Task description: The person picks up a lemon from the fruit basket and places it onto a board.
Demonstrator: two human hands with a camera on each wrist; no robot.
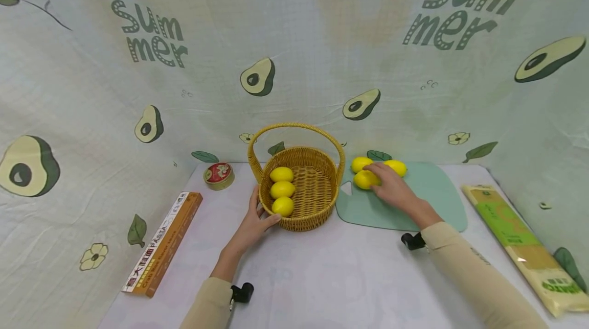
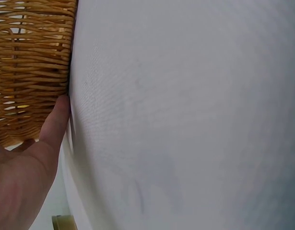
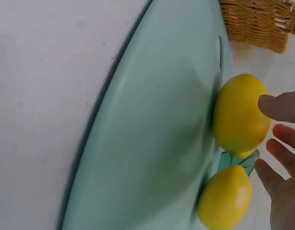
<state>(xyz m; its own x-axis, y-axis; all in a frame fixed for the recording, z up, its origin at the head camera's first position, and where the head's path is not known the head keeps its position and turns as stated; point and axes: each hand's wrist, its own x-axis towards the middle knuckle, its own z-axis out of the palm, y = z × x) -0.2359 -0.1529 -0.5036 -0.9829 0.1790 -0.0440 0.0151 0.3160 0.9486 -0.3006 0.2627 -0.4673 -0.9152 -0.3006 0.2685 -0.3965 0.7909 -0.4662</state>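
Note:
A round wicker basket (image 1: pixel 301 224) with a tall handle holds three lemons (image 1: pixel 282 189) along its left side. My left hand (image 1: pixel 252 226) rests against the basket's outer left wall, its thumb extended along the lower front, as the left wrist view also shows. On the green cutting board (image 1: pixel 405 214), three lemons sit near the back left. My right hand (image 1: pixel 391 186) is over the nearest lemon (image 3: pixel 241 112). In the right wrist view the thumb overlaps this lemon's edge and the other fingers are spread beside it. Another lemon (image 3: pixel 225 199) lies close to those fingertips.
A round tin (image 1: pixel 219 175) stands at the back left, with a long pasta box (image 1: pixel 163 244) in front of it. A green and yellow noodle packet (image 1: pixel 526 247) lies along the right side. Behind everything hangs a printed cloth (image 1: pixel 303 27).

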